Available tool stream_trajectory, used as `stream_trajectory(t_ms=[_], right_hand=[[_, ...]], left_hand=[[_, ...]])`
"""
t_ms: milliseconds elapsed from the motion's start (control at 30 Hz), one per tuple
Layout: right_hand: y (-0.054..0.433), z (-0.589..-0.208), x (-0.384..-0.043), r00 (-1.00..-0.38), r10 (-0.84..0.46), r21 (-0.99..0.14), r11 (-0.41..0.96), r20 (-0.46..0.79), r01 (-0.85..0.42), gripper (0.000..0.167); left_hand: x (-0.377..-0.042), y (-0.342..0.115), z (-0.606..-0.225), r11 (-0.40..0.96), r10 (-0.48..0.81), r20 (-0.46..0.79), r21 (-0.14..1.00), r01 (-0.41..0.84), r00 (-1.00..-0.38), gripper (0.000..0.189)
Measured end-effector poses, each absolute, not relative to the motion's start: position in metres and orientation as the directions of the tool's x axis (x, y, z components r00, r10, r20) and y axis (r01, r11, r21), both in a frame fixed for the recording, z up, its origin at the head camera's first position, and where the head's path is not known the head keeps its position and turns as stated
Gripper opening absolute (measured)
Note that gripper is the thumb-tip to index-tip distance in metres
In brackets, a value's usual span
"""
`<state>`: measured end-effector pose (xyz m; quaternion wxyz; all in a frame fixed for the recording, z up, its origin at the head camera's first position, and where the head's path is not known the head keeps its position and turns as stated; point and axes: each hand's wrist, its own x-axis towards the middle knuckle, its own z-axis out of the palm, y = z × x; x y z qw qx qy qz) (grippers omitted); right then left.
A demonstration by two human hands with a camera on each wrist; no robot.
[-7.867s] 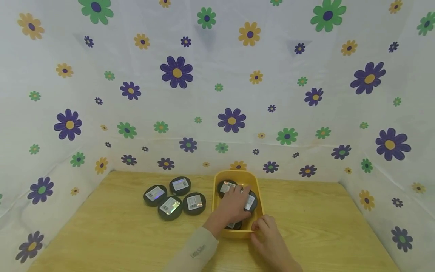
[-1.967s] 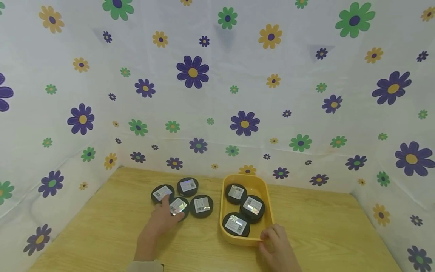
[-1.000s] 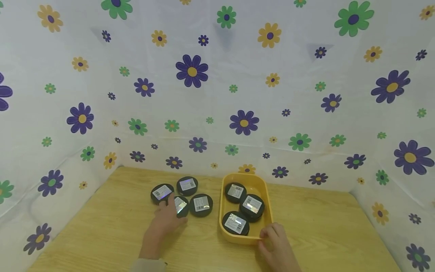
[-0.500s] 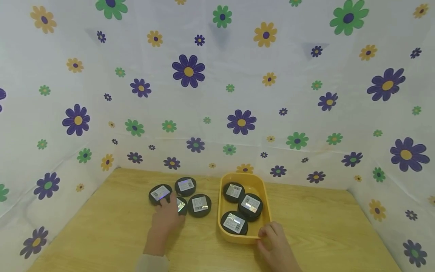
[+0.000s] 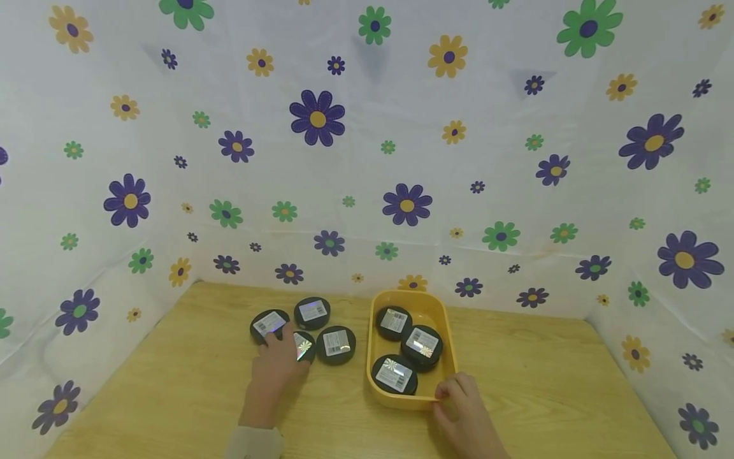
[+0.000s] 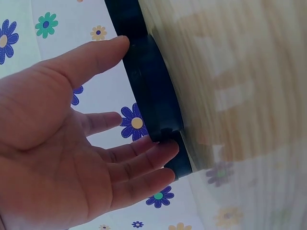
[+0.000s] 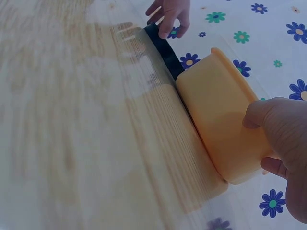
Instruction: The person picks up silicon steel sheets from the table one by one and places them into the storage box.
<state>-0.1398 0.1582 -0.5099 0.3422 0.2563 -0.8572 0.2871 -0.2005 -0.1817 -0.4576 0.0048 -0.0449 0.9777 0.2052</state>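
Spanning the front disc [image 5: 306, 347], your left hand [image 5: 277, 366] has its fingers well apart, with the thumb and fingertips at different parts of the rim; whether they actually grip it, I cannot tell. The disc lies flat on the tabletop [image 5: 545, 373] beneath that hand. Just past your left fingertips is the left disc [image 5: 260, 326]; farther out is the back disc [image 5: 312, 312], and to that hand's right is the right disc [image 5: 336, 345]. Your right hand [image 5: 467, 414] pinches the near right corner of the yellow tray [image 5: 401, 402], which stands to its left with more discs [image 5: 394, 375] lying inside.

Judging by looks, the front disc should be rigid, fairly light and hard to damage, though its smooth side could slip in dry fingers. Take it low on the side wall, thumb opposite fingers, rather than by the label; the left disc sits close, so that side leaves little finger room.

It is round, squat and black, with a pale label on top bearing a shiny starburst patch; your left hand covers part of it. The side wall looks plain and dark.
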Motion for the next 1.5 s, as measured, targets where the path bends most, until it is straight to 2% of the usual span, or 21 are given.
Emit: stream_trajectory(t_ms=[267, 533, 833, 1100, 1333, 1500], right_hand=[[0.1587, -0.5094, -0.1394, -0.63, -0.245, -0.308, 0.707, 0.737, -0.636, 0.049], [0.1584, -0.5109, -0.1395, -0.675, -0.232, -0.343, 0.72, 0.7, -0.603, 0.046], [0.1582, -0.5113, -0.1384, -0.691, -0.221, -0.354, 0.729, 0.689, -0.586, 0.046], [0.1567, -0.5087, -0.1374, -0.7, -0.216, -0.358, 0.736, 0.681, -0.575, 0.046], [0.1546, -0.5067, -0.1354, -0.755, -0.183, -0.393, 0.763, 0.63, -0.513, 0.045], [0.1544, -0.5062, -0.1353, -0.762, -0.179, -0.4, 0.765, 0.622, -0.506, 0.044]], left_hand=[[-0.2024, -0.181, -0.4582, 0.907, -0.088, -0.043, 0.409, -0.098, -0.995, 0.086], [-0.2015, -0.1823, -0.4586, 0.91, -0.084, -0.051, 0.402, -0.097, -0.995, 0.089], [-0.1983, -0.1821, -0.4594, 0.922, -0.076, -0.034, 0.378, -0.083, -0.997, 0.09], [-0.1969, -0.1822, -0.4566, 0.926, -0.079, -0.104, 0.361, -0.112, -0.991, 0.095], [-0.1966, -0.1828, -0.4555, 0.933, -0.065, -0.138, 0.342, -0.109, -0.988, 0.084], [-0.1964, -0.1824, -0.4555, 0.933, -0.063, -0.138, 0.342, -0.108, -0.988, 0.083]])
